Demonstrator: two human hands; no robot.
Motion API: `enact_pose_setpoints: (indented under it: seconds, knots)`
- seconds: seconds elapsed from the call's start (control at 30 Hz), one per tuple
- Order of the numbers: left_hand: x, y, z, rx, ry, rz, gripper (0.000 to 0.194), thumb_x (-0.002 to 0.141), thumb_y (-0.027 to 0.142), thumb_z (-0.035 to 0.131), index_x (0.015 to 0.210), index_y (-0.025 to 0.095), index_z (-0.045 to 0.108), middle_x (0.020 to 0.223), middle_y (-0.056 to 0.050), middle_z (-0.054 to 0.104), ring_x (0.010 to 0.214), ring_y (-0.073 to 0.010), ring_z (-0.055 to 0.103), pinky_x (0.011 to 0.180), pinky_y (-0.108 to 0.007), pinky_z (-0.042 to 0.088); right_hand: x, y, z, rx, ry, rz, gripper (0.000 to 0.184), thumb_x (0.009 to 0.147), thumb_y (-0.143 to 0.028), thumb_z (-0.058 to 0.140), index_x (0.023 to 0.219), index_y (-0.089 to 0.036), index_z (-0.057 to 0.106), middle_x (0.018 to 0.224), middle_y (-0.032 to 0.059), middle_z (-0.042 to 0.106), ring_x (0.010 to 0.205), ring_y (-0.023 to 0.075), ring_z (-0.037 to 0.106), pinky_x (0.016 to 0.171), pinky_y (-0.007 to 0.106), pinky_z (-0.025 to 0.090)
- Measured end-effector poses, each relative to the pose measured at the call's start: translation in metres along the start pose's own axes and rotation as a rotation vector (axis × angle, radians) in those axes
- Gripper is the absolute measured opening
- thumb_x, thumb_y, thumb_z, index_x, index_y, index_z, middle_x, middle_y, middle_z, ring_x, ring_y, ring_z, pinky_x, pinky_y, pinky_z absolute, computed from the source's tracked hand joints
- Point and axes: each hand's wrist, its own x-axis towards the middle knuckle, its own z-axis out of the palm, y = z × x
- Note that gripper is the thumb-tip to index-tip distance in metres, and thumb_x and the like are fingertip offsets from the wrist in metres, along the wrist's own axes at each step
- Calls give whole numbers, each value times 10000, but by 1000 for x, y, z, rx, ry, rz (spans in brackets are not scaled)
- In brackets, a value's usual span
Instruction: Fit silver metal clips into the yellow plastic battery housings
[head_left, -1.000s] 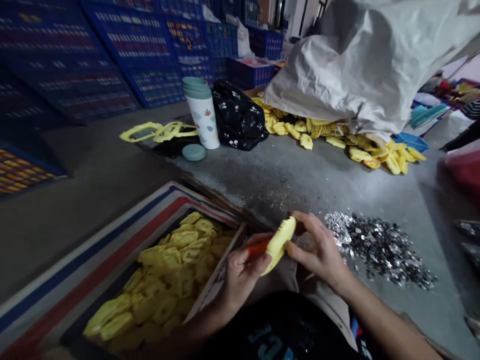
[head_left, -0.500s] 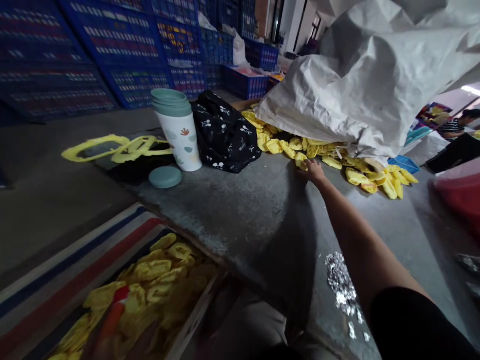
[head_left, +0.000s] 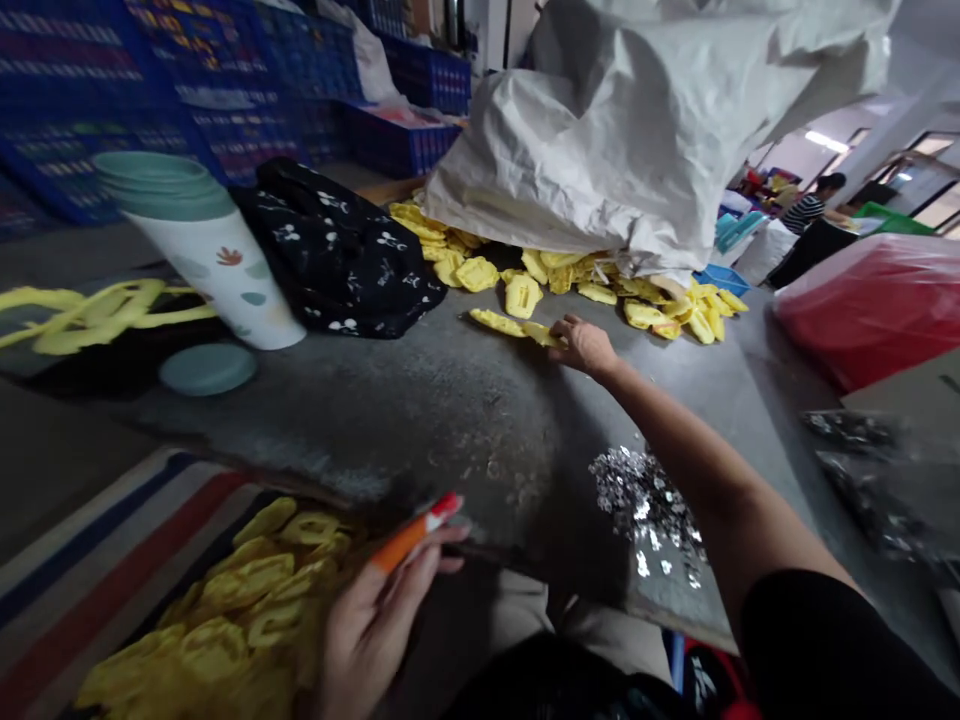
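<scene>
Left hand (head_left: 379, 625) has a slim orange-and-red stick (head_left: 411, 532) pinched in its fingers, right above a heap of yellow plastic pieces (head_left: 225, 620). Right hand (head_left: 585, 346), fingers a bit spread, touches a flat yellow plastic piece (head_left: 541, 334) on the grey concrete ledge (head_left: 390, 430), can't tell if it's gripped.

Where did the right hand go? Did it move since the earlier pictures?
Yes. The right hand moved forward, away from the silver heap, to the loose yellow piece.

Your head camera looks forward and down from above your lap, close over your left hand (head_left: 379, 625) and right hand (head_left: 586, 347). It faces across the concrete ledge (head_left: 450, 420) toward the white woven sack (head_left: 600, 130), with a wide, slightly tilted view.
</scene>
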Motion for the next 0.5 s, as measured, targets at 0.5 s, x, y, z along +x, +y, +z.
enact_pose_setpoints:
  seconds: [0.5]
  knots:
    - [16,56,108,-526,-278,-414,524,1126,577,783,1543,263,736,1360,-12,893,1312,-211,809,1096,-275,654,-278,-96,-3,332,123,-297,494,1148,-656,690,1386,-225,726,1360,128,799,1071,246,787,801,341,560]
